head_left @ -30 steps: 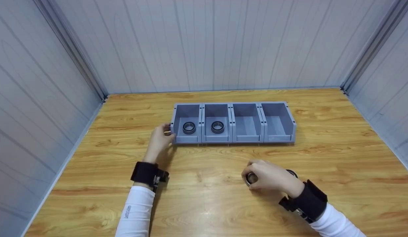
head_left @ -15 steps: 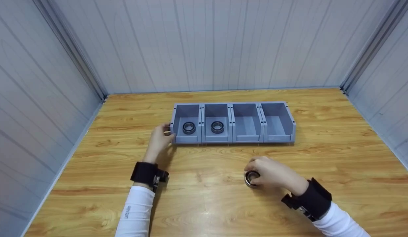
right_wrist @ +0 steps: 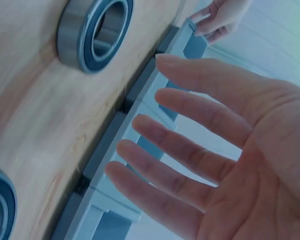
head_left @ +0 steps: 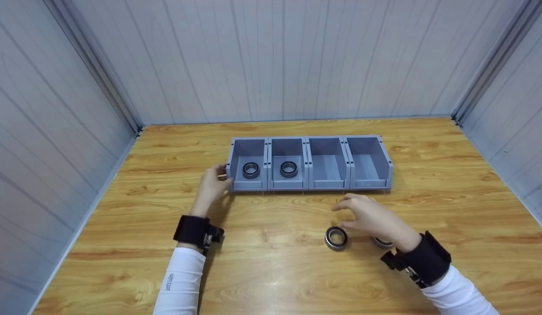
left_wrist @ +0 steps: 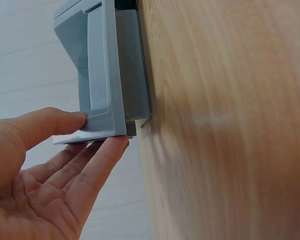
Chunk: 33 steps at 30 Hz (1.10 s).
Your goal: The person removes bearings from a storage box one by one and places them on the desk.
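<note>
My left hand (head_left: 212,186) pinches the side wall of the leftmost grey storage bin (head_left: 249,184). In the left wrist view the thumb lies on the bin's front corner, and the fingers (left_wrist: 102,162) press its outer side. Off to the right, my right hand (head_left: 369,214) hovers over the table with spread fingers and holds nothing. Just below its fingertips a ball bearing (head_left: 336,238) lies flat on the wood. A second bearing (head_left: 382,242) rests further right, partly covered by the right hand and wrist. The right wrist view shows one bearing (right_wrist: 95,35) whole and another (right_wrist: 0,207) cut off.
The grey bins stand joined in a row. One bearing (head_left: 251,169) sits in the leftmost bin and another (head_left: 289,169) in the bin beside it. The third bin (head_left: 328,168) and rightmost bin (head_left: 367,168) show bare floors. Pale panel walls (head_left: 297,61) enclose the wooden table.
My right hand has let go of the nearer bearing and moved up and slightly right, leaving it on the table. The left hand and the bins have stayed put.
</note>
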Available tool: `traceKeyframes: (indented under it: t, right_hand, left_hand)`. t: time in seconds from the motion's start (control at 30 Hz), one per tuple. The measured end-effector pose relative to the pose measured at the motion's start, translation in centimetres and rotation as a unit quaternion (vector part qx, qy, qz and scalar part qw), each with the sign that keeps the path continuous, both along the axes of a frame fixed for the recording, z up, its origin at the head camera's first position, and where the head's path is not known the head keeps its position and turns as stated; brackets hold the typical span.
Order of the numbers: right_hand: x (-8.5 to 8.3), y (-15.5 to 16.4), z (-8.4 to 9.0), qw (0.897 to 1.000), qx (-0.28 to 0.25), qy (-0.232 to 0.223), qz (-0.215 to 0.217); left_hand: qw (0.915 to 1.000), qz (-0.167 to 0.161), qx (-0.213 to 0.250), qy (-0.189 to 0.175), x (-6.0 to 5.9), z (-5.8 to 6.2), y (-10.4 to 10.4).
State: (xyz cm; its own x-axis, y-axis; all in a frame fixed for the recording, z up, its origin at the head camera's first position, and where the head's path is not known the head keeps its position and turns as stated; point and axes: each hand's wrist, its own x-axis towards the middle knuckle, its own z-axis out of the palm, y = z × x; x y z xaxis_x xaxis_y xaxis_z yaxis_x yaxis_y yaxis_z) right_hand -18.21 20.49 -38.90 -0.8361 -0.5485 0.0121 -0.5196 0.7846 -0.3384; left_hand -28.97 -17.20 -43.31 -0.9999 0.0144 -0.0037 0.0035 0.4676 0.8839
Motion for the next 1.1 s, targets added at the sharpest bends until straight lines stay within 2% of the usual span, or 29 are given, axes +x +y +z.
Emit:
traceKeyframes:
  t: [0.37, 0.67, 1.1]
  right_hand:
    - [-1.5, 2.2, 0.2, 0.998, -0.045, 0.04, -0.035]
    - [-2.6, 4.1, 0.2, 0.992, -0.074, 0.056, -0.09]
    - [-4.4, 6.5, 0.3, 0.981, -0.101, 0.025, -0.166]
  left_hand:
    - [0.9999, -0.008, -0.012, -0.007, 0.0, 0.1, -0.1]
    - [1.0, -0.004, 0.002, -0.003, 0.1, -0.1, -0.1]
    - [0.9999, -0.003, 0.007, -0.009, 0.1, 0.0, -0.1]
